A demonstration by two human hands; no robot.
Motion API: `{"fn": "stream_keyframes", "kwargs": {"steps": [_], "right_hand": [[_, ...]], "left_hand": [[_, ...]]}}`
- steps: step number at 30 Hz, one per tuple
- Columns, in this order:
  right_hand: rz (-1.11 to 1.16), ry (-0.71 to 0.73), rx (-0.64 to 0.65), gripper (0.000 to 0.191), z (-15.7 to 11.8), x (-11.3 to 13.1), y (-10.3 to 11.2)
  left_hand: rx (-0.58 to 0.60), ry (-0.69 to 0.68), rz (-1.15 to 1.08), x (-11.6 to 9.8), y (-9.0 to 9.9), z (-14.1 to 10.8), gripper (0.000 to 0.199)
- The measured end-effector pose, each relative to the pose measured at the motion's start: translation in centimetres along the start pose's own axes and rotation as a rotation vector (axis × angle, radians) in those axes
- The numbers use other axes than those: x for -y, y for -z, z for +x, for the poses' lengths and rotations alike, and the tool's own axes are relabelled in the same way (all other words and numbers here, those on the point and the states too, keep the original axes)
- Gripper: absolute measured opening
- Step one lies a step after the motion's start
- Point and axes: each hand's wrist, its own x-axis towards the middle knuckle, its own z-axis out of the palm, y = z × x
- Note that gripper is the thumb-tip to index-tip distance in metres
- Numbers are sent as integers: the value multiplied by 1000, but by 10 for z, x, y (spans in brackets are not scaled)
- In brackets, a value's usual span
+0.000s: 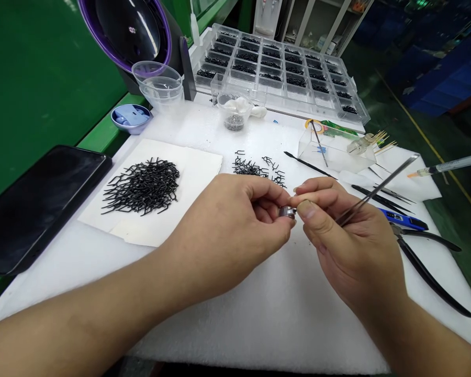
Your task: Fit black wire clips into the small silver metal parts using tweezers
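Note:
Between thumb and fingers, my left hand (235,225) pinches a small shiny metal ring-like part (286,211). My right hand (349,235) meets it there, its thumb and index fingertips pressed together at the part's right side; a tiny dark bit shows between them. Metal tweezers (380,187) lie across the right palm, tips pointing up and right. Behind the hands is a loose scatter of small forked black pieces (251,167). Left of them, a heap of bent black pieces (143,186) rests on white paper (198,162).
A compartment tray (275,78) of black pieces stands at the back. Clear cups (159,86), a fan (133,31) and a blue bowl (131,119) are back left; a dark tablet (43,204) lies left. Pliers (432,272), a blue tool (406,220) and a syringe (451,165) are at right.

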Motion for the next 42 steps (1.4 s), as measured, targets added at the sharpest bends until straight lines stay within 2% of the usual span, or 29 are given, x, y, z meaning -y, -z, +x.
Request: {"fn": "stream_keyframes", "kwargs": {"steps": [18,42], "right_hand": [[-101,43,-22,7,1,-1,2],[-53,19,-8,10,-2,1,1]], "left_hand": [[38,-13,21,0,1,0,5],[53,1,-63,0,0,0,6]]}}
